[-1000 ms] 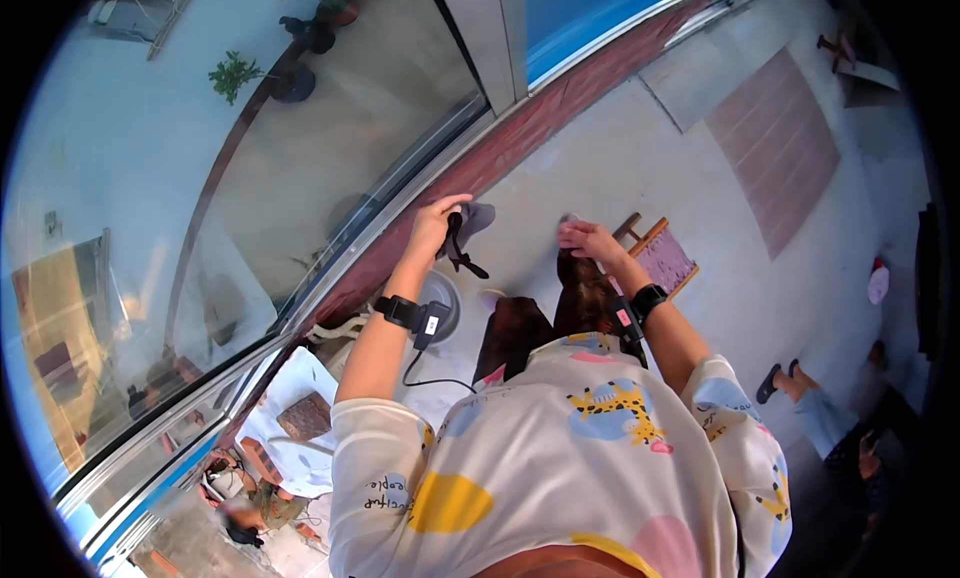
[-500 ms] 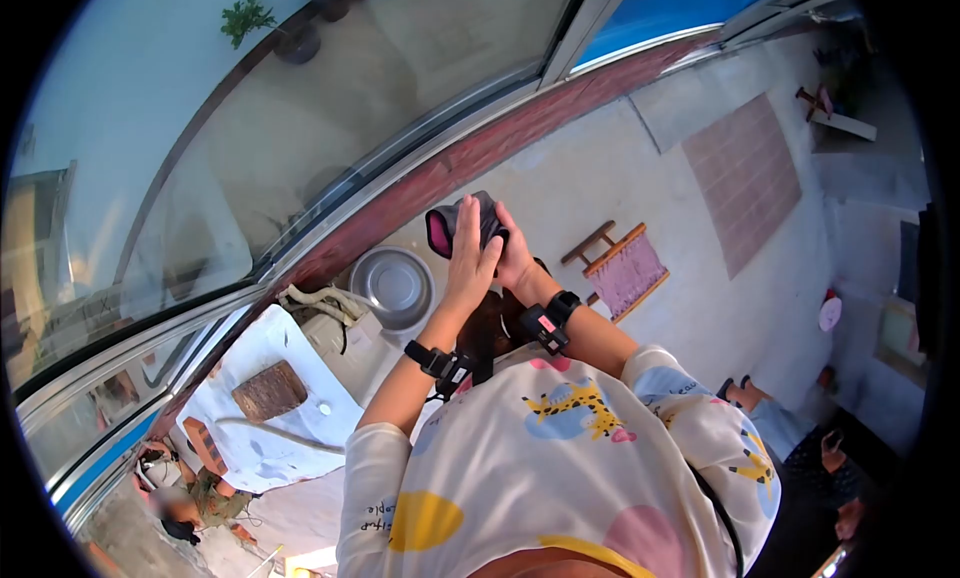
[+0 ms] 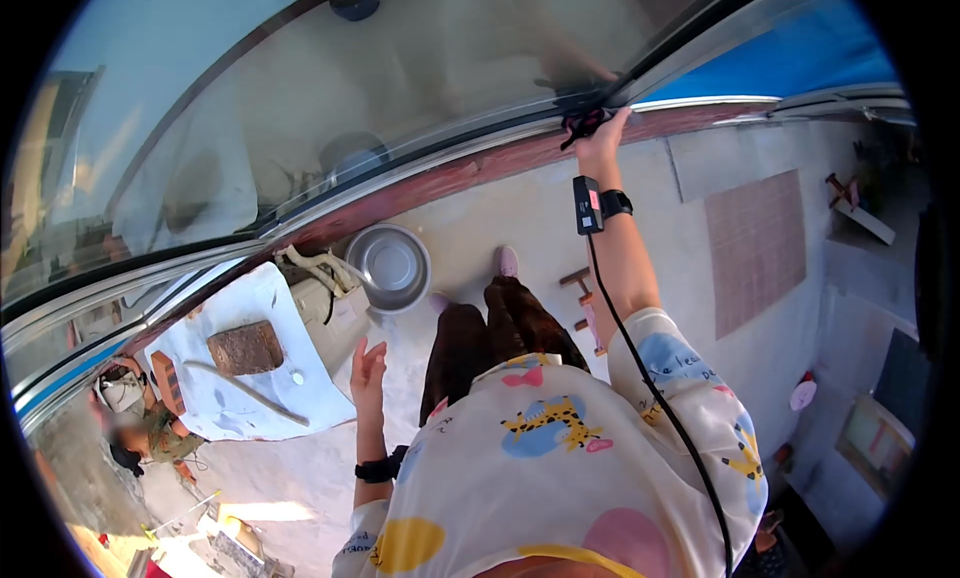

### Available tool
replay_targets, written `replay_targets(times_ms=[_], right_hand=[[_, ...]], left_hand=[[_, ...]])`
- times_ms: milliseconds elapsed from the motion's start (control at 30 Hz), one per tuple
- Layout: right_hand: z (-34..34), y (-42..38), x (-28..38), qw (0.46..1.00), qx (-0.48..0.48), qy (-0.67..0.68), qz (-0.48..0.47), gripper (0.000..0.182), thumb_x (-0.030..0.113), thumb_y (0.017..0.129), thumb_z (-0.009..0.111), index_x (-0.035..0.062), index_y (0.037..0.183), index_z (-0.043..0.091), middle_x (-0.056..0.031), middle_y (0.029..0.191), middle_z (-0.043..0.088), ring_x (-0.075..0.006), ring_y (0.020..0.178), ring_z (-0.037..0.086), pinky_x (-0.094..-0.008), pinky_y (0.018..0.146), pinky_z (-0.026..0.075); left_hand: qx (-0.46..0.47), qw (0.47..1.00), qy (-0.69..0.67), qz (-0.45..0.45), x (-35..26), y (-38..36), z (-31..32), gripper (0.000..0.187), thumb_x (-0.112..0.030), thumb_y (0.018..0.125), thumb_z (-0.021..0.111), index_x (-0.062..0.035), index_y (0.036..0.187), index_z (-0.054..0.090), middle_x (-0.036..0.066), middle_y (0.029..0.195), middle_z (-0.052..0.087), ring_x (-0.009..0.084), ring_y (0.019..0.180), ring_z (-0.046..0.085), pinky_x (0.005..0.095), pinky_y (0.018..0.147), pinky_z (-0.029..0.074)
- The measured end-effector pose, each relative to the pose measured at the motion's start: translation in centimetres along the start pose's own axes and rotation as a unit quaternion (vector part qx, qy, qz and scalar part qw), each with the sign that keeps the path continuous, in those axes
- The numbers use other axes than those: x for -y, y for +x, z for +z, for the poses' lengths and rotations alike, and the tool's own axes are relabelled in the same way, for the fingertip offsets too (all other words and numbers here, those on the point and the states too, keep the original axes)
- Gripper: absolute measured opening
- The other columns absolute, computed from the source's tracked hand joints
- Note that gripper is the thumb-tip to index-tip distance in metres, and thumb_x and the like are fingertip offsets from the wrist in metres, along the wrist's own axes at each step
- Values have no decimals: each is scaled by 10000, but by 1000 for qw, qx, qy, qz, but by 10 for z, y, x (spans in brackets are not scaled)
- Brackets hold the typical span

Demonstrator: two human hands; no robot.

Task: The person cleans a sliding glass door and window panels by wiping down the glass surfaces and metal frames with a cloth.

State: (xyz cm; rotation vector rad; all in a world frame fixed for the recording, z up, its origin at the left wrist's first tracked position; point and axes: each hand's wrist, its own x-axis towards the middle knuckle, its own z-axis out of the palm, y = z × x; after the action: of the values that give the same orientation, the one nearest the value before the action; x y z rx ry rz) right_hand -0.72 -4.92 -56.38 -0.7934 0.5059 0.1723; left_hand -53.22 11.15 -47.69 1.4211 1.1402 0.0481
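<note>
My right hand (image 3: pixel 606 138) is stretched out to the window ledge, holding a dark cloth with pink parts (image 3: pixel 584 128) against the lower edge of the large window (image 3: pixel 430 68). The cloth is bunched and partly hidden by the fingers. My left hand (image 3: pixel 368 370) hangs in front of my left side with its fingers apart and nothing in it. It is nearest to the white board (image 3: pixel 325 353) and the metal basin (image 3: pixel 389 268).
A brown block (image 3: pixel 246 349) and a curved stick lie on the white board. A small wooden stool (image 3: pixel 582 298) stands right of my feet. A person (image 3: pixel 165 433) is at the lower left. A reddish ledge (image 3: pixel 440 181) runs below the window.
My hands have parted. My right hand has moved up and right to the window with the cloth; my left hand has let go and dropped down to the left.
</note>
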Motion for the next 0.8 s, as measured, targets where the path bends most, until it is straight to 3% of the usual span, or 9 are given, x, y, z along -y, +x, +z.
replay_targets(times_ms=[100,167,267,367,467,567,600,700,800], right_hand=[[50,-59,-57,996,-88,-16,-12,754,582,956,375,133,1488,88,-93,1534,156,-278,1369,275,-420,1118,261],[67,-94,-114,993,-109,-25,-32,743,538,965,400,165,1508,56,-81,1555,126,-264,1393,246,-412,1137,224],[96,-157,-193,991,-104,-57,-54,770,517,976,387,86,1512,40,-99,1579,50,-255,1427,183,-371,1153,177],[109,-194,-249,994,-92,-58,-13,776,519,976,392,85,1517,43,-130,1568,115,-262,1412,223,-368,1142,187],[103,-188,-234,996,-79,8,42,769,523,979,382,86,1517,49,-123,1567,122,-256,1407,232,-367,1140,189],[94,-142,-163,987,-107,-56,-111,829,611,952,339,95,1519,25,-79,1591,-11,-244,1447,116,-376,1162,133],[97,-130,-131,978,-153,-51,-129,772,594,960,343,99,1503,109,-105,1548,171,-261,1370,294,-385,1128,252],[63,-45,-75,978,-154,20,-137,703,584,977,206,71,1447,307,-129,1479,334,-313,1324,374,-433,1115,303],[59,-32,-51,965,-232,-12,-120,582,412,1003,193,34,1426,324,-139,1476,341,-320,1300,412,-444,1081,357]], left_hand=[[7,999,-37,-15,-2,-5,-4,504,-227,965,551,-80,1421,394,104,1234,604,194,1157,552,330,935,436],[20,1000,-20,6,2,-2,-17,495,-208,968,544,-77,1421,394,102,1230,606,189,1153,552,325,938,434],[40,998,15,43,5,1,-41,471,-151,974,525,-70,1420,397,97,1211,615,175,1148,551,312,945,424],[25,998,40,29,10,-2,-71,457,-121,969,525,-67,1409,415,83,1183,627,158,1114,562,292,917,427],[10,998,52,31,32,-1,-101,448,-136,968,531,-58,1397,430,75,1148,644,152,1082,580,279,884,435],[-2,999,38,9,54,-2,-121,454,-198,968,549,-53,1385,442,70,1136,653,150,1070,592,282,863,441],[1,999,35,9,60,-2,-125,454,-198,968,549,-53,1385,442,70,1136,653,150,1070,592,282,863,441],[-13,999,34,-16,77,-6,-129,449,-210,966,555,-58,1376,454,67,1130,656,152,1061,598,286,852,446],[-16,999,28,-39,84,-16,-129,445,-217,965,556,-63,1371,459,77,1125,660,159,1048,606,292,832,456]])
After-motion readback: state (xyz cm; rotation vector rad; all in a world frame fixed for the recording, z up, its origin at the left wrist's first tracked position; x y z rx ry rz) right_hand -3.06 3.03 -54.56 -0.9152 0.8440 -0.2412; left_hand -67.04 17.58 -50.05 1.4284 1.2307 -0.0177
